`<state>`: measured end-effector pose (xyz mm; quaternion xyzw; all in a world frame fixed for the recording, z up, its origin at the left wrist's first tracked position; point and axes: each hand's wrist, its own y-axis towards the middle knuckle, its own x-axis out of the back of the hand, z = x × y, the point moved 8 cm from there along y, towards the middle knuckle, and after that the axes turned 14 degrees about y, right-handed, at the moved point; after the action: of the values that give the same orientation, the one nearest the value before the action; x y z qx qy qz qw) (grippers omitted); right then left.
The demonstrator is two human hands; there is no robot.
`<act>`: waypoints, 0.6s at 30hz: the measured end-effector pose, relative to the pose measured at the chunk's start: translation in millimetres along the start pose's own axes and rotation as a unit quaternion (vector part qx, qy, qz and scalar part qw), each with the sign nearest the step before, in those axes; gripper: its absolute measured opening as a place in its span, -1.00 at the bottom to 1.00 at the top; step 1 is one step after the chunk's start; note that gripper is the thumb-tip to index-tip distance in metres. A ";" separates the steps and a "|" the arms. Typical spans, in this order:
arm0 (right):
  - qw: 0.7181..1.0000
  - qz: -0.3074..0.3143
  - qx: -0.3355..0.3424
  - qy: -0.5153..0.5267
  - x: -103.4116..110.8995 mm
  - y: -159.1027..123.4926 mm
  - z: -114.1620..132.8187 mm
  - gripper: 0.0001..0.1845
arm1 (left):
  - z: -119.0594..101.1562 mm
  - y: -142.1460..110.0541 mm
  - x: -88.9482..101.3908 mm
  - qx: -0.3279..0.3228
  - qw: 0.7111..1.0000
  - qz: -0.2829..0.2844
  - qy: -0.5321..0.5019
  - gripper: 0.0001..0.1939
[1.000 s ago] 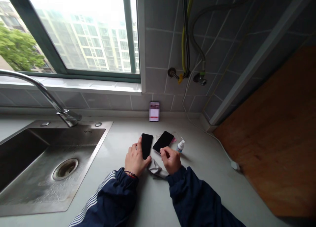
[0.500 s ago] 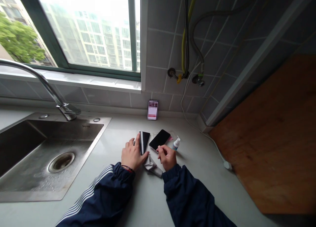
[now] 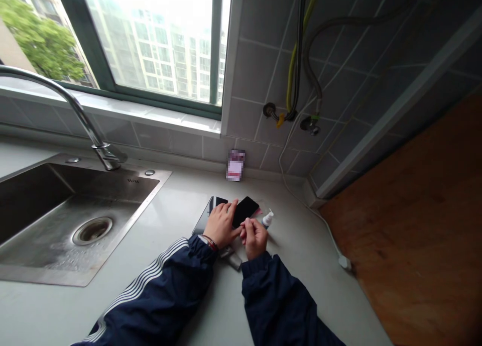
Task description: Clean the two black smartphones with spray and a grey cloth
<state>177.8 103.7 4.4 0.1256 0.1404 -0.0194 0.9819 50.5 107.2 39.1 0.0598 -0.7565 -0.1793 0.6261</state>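
Observation:
My left hand (image 3: 221, 224) lies with its fingers stretched out over a dark, glossy flat object (image 3: 205, 216), covering much of it. Its fingertips are at the left edge of a black phone (image 3: 245, 210) lying face up; whether they touch it I cannot tell. Right beside it, my right hand (image 3: 255, 239) is closed in a pinch at the phone's lower edge, and what it holds, if anything, is hidden. A grey cloth (image 3: 233, 259) lies crumpled below the left hand, partly covered. Just beyond the right hand stands a small white pump bottle (image 3: 267, 219).
A second phone with a lit, blurred screen (image 3: 235, 166) leans against the tiled wall. To the left is a steel sink (image 3: 165, 178) with a curved faucet (image 3: 85, 117). A white cable (image 3: 301, 198) runs along the right side to a plug (image 3: 344, 262), near a wooden panel (image 3: 406, 235).
My left hand has moved right across the glossy object to the black phone's edge, covering more of the cloth. My right hand stays pinched. The camera view has shifted slightly.

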 end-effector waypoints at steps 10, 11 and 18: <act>1.000 -0.004 -0.022 -0.006 1.8 0.7 -9.0 -0.49 | -10.0 3.2 -5.0 0.005 0.999 0.026 0.018 -0.23; 1.000 -0.002 -0.024 -0.006 1.2 0.3 -8.8 -0.50 | -9.8 3.0 -5.2 0.011 0.999 0.029 0.025 -0.20; 0.999 0.015 -0.035 0.000 -3.9 -2.4 -3.8 -0.51 | -6.8 4.5 -9.0 0.026 0.997 0.057 0.048 -0.09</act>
<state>172.8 102.4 1.4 0.0934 0.1396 -0.0001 0.9858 59.6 112.9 33.5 0.0409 -0.7323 -0.1205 0.6690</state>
